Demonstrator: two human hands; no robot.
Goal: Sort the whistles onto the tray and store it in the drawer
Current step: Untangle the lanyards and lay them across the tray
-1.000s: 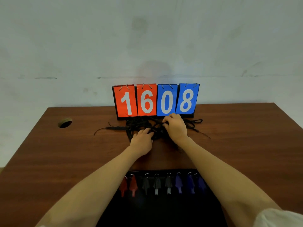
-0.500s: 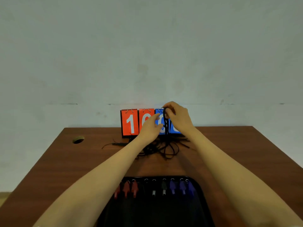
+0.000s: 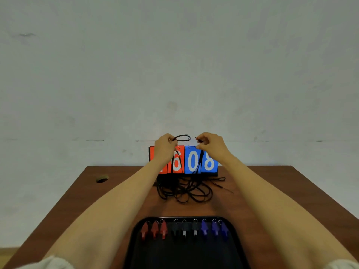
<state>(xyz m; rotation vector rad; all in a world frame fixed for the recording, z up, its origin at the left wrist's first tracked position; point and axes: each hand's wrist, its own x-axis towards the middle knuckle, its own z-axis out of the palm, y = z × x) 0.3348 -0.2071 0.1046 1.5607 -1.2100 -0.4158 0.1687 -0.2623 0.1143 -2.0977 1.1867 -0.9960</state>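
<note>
A black tray [image 3: 186, 249] lies at the table's near edge. Along its far rim sits a row of whistles: three red [image 3: 154, 230], three black [image 3: 184, 230], three blue [image 3: 213, 229]. Beyond the tray a tangle of black cords [image 3: 186, 189] lies on the table. My left hand [image 3: 165, 147] and my right hand [image 3: 210, 145] are raised in front of the scoreboard, each pinching the same black cord [image 3: 182, 137], which loops between them and hangs down to the tangle.
A flip scoreboard [image 3: 192, 161] with red and blue number cards stands at the table's far edge against the wall. A round cable hole [image 3: 102, 179] sits at the far left of the brown table [image 3: 272, 191].
Both hands rose from the cord tangle on the table, lifted a cord, and have spread apart with it stretched between them. The camera tilted upward.
</note>
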